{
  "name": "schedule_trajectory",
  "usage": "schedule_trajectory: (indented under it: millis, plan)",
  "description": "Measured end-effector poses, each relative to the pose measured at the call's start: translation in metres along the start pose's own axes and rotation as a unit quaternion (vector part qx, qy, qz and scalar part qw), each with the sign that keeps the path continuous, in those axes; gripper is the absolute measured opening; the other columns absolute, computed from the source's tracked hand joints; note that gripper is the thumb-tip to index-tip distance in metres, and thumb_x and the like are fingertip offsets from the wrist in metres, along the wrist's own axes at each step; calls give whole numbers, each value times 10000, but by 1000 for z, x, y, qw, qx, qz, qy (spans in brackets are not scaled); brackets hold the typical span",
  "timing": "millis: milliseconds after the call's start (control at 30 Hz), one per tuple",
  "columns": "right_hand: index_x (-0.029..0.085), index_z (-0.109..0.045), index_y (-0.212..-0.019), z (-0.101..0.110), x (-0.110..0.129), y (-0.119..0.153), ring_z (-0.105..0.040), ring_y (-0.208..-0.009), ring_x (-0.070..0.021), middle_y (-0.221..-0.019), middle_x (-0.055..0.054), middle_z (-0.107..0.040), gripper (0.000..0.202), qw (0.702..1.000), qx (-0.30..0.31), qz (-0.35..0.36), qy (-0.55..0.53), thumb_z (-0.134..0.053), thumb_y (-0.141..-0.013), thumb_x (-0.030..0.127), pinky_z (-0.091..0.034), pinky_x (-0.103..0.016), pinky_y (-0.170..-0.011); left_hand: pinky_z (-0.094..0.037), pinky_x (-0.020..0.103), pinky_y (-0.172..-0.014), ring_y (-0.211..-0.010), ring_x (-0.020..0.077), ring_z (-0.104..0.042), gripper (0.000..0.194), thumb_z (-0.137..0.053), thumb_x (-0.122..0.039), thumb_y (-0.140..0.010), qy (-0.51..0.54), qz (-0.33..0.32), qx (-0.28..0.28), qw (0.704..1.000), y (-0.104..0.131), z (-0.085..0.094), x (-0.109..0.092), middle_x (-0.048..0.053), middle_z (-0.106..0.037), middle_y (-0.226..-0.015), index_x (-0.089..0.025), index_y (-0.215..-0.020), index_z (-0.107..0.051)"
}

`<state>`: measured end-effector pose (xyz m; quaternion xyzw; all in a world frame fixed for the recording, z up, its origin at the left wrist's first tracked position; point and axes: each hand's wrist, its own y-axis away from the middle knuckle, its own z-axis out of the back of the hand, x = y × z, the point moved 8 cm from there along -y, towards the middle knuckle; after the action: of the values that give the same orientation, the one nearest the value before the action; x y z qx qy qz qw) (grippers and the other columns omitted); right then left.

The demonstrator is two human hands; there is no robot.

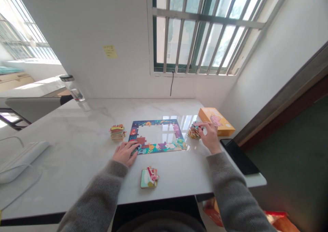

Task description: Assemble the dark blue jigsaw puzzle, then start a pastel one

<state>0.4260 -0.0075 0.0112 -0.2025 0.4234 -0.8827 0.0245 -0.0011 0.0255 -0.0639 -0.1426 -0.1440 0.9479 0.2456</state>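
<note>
A rectangular puzzle border [161, 146] lies on the white table, its middle mostly bare tabletop, with a reddish-brown piece at the inner lower left corner. My left hand [126, 152] rests flat on the border's lower left corner, fingers apart. At the right, my right hand [210, 136] has its thumb and fingertips pinched on the top piece of a stack of puzzle pieces [194, 131]. Another stack of pieces [118, 132] stands left of the border. A smaller pile [149, 178] with a pale green piece lies near the table's front edge.
An orange box [217, 121] sits behind my right hand. A black phone [240, 157] lies at the table's right edge. At the back left stands a clear bottle [74, 88]. A white device with cables [23, 162] is at the far left.
</note>
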Motion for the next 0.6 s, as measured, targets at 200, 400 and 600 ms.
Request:
schedule_trajectory:
  millis: [200, 400, 600]
  plan:
    - [204, -627, -1069, 5, -4, -3, -570, -1048, -292, -1048, -95, -677, 231, 1000, -15, 6, -19, -609, -889, 348, -393, -473, -976, -435, 433, -934, -1137, 286, -529, 371, -546, -316, -909, 12, 6, 8, 1000, 0, 0, 2, 10, -635, -1342, -308, -1268, -642]
    - [216, -607, -1166, 21, 31, -1, -567, -1111, -295, -1139, -106, -653, 306, 995, -78, 45, -36, -649, -893, 348, -409, -501, -1011, -435, 445, -934, -1125, 288, -529, 366, -531, -312, -914, 10, 1, 3, 1000, 0, 1, 0, 17, -637, -1338, -306, -1263, -640]
    - [255, -533, -1314, -26, 129, 33, -548, -1127, -284, -1210, -99, -631, 392, 974, 84, 169, -123, -633, -935, 260, -468, -485, -983, -458, 455, -900, -1116, 300, -547, 332, -527, -312, -915, 10, -10, 9, 1000, -3, 2, -1, 60, -649, -1289, -264, -1216, -659]
